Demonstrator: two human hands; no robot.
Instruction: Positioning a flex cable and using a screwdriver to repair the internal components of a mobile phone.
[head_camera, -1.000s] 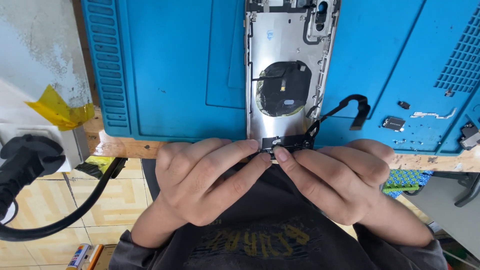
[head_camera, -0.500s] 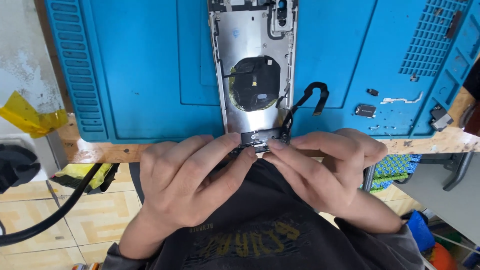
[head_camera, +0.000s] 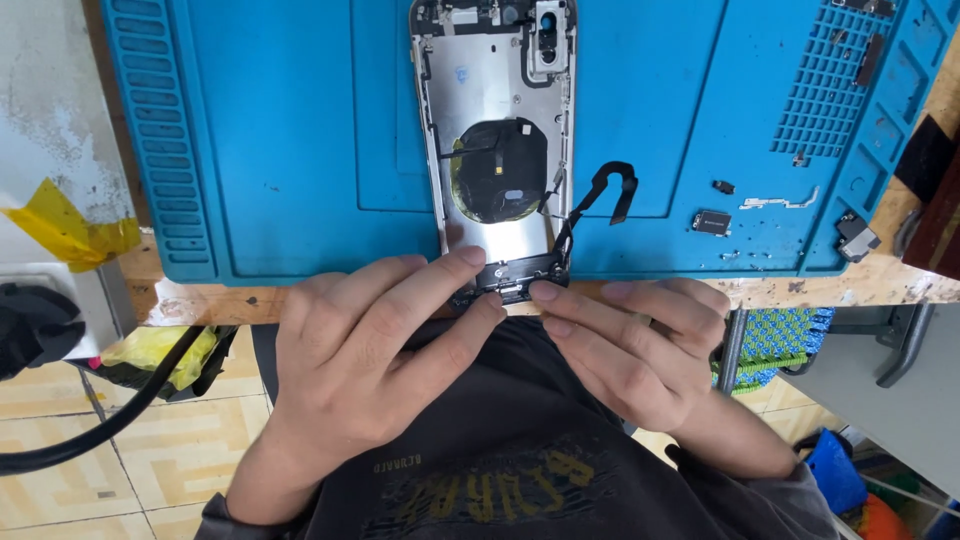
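Scanning from the left, I see a thick black cable (head_camera: 95, 420) hanging below the wooden bench edge (head_camera: 210, 298), with a piece of yellow tape (head_camera: 70, 228) on the white wall above it. A blue rubber repair mat (head_camera: 300, 140) covers the bench. My left hand (head_camera: 370, 360) has its index and middle fingertips pressed onto the small dark connector part (head_camera: 510, 277) at the near end of the opened silver phone housing (head_camera: 495, 130), which lies on the mat with a round black coil (head_camera: 498, 170) at its middle. My right hand (head_camera: 630, 345) pinches the same part from the other side, fingers close together. A black flex ribbon (head_camera: 600, 195) loops up just right of the housing. Further right, the mat's grid of small compartments (head_camera: 835, 85) holds tiny screws and dark metal bits, and loose small parts (head_camera: 712, 222) lie on the mat below it.
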